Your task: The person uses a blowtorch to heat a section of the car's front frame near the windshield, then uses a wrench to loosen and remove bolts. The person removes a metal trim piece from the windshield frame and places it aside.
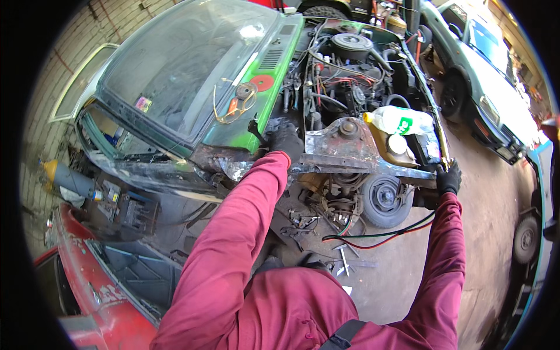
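Green paint and dark worn metal cover the car (267,108), the largest thing, which stands before the left hand (286,143) and the right hand (448,178). Its engine (344,87) is situated beyond the hands, in the space between them. The wheel (386,198) is lower than the right hand and to its left. A plastic bottle (382,121) with yellow cap lies on its side, beyond the right hand and slightly left. Both hands wear black gloves. The right hand grasps the front corner of the car. The left hand rests upon the car's side; I cannot tell whether it grips the black tool (255,130) just beside it, on the left. A red disc (263,83) lies beyond the left hand.
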`<action>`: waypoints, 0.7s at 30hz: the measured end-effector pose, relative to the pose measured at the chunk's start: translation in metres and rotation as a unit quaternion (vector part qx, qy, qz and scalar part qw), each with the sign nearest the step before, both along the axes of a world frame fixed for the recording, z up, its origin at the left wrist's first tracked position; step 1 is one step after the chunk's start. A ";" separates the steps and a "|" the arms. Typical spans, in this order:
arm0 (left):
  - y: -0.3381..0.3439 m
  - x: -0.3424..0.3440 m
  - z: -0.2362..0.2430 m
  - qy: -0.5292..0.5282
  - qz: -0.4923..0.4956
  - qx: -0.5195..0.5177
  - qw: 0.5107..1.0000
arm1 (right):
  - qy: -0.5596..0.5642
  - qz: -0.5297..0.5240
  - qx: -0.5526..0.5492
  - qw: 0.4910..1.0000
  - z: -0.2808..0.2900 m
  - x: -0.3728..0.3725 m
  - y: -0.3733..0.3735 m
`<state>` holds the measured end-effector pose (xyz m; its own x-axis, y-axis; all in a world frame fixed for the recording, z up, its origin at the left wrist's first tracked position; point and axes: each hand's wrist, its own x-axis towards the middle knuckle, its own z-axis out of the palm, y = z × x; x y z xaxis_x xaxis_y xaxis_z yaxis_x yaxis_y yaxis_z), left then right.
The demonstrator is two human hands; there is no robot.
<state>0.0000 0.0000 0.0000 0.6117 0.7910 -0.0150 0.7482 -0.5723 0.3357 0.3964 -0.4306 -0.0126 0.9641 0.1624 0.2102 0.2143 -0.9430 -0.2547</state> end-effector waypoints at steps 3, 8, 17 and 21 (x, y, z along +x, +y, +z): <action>-0.042 -0.011 0.046 -0.084 -0.090 0.008 0.992 | -0.001 -0.005 -0.040 0.999 -0.008 0.037 0.007; -0.077 -0.070 0.146 -0.290 -0.164 -0.055 0.941 | 0.013 0.031 -0.054 0.998 -0.019 0.079 0.004; 0.117 -0.108 0.174 -0.097 0.059 0.099 0.989 | -0.037 0.061 -0.107 0.992 -0.045 0.108 -0.007; 0.166 -0.094 0.133 0.042 0.077 0.093 0.992 | -0.043 0.109 -0.026 0.993 -0.046 0.111 -0.018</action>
